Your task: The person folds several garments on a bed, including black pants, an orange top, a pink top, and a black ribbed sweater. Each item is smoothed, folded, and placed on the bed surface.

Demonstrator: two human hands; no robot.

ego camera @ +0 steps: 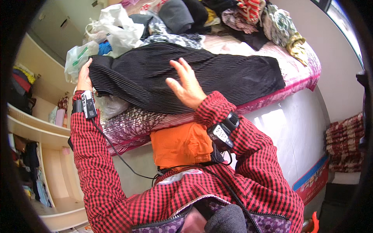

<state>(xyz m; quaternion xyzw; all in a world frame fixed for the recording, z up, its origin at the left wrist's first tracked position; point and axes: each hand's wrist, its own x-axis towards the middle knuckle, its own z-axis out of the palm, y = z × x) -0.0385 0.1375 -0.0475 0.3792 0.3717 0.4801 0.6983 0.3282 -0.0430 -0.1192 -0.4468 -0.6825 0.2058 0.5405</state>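
Observation:
A black ribbed garment [174, 78], possibly pleated trousers, lies stretched sideways along the near edge of a bed. My left hand [84, 78] grips its left end, with part of the fingers hidden at the cloth's edge. Over the middle of the garment is my right hand [188, 86], fingers apart and holding nothing; whether it touches the cloth I cannot tell. Below the bed's edge, close against my body, sits a folded orange cloth [180, 144].
White plastic bags [121, 29] stand behind the garment's left end. Heaped clothes [244, 17] cover the far side of the bed, whose patterned sheet [128, 128] shows at the front. Open wooden shelves [58, 174] rise at left. A cable [125, 163] runs from my left wrist.

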